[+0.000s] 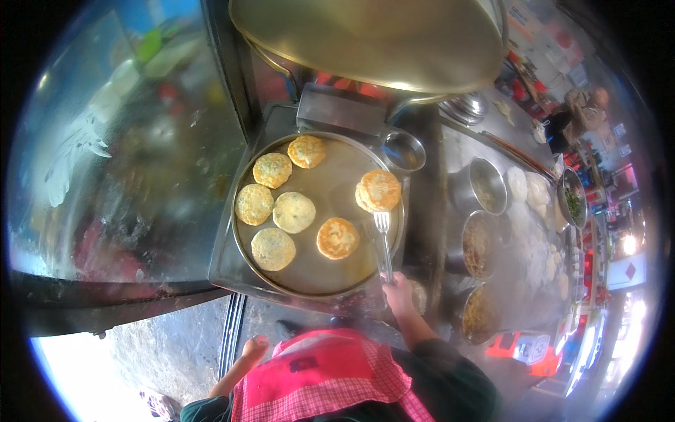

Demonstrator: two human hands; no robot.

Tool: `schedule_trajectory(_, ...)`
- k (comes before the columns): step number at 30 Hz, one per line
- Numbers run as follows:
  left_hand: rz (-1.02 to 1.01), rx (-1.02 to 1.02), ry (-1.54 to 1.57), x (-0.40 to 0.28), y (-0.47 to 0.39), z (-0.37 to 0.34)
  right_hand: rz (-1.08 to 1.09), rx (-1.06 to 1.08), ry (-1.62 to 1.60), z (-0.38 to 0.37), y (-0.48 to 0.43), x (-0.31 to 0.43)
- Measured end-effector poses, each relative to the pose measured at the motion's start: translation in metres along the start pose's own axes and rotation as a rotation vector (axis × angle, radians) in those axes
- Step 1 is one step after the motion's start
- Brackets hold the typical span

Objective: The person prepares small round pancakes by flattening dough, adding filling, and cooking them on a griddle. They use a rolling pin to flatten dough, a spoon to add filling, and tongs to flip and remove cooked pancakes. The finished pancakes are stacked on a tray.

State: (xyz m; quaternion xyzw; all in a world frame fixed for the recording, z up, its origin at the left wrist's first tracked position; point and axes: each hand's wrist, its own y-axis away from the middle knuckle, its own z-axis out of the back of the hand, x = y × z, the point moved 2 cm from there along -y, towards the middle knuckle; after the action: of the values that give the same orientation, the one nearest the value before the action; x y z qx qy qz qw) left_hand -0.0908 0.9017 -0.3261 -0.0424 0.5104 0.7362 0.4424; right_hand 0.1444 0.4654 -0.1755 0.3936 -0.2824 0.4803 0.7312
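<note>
My right hand (398, 294) is closed around the handle of a metal fork (383, 227), whose tines meet the lower edge of a stack of browned flatbreads (378, 190) at the pan's right side. On the round, shallow griddle pan (321, 290), one browned flatbread (337, 238) lies alone right of centre. Several paler flatbreads (293, 212) with green flecks are grouped on the left. My left hand (256, 348) hangs beside the pink apron (316, 377), away from the pan; its fingers look curled, and whether it holds anything is unclear.
A large round metal lid (369, 42) is raised behind the pan. Near the pan's upper right edge stands a small metal bowl (403, 150). Metal pots with fillings (479, 245) line the right-hand counter, beside dough pieces (538, 190) and a bowl of chopped greens (573, 203). Glass stands left.
</note>
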Motion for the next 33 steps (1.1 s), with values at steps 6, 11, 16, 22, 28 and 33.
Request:
schedule_trajectory(6,0.097,-0.002,0.069,-0.007,0.015,0.011,-0.149,0.046,-0.397,-0.021,-0.022,0.032)
schedule_trajectory(11,0.128,0.007,0.138,-0.022,0.025,0.022,-0.194,-0.079,-0.376,-0.045,-0.053,0.058)
schedule_trajectory(16,0.116,-0.014,0.147,-0.019,0.021,0.020,-0.129,-0.205,-0.667,-0.075,-0.085,0.064)
schedule_trajectory(22,0.122,-0.001,0.126,-0.006,0.015,0.016,-0.015,-0.204,-0.486,-0.087,-0.122,0.069)
schedule_trajectory(28,0.157,-0.019,0.123,-0.009,0.017,0.019,-0.239,-0.117,-0.763,-0.100,-0.140,0.089)
schedule_trajectory(33,0.223,-0.032,0.177,-0.016,0.019,0.016,-0.341,0.226,-0.989,-0.097,-0.162,0.095)
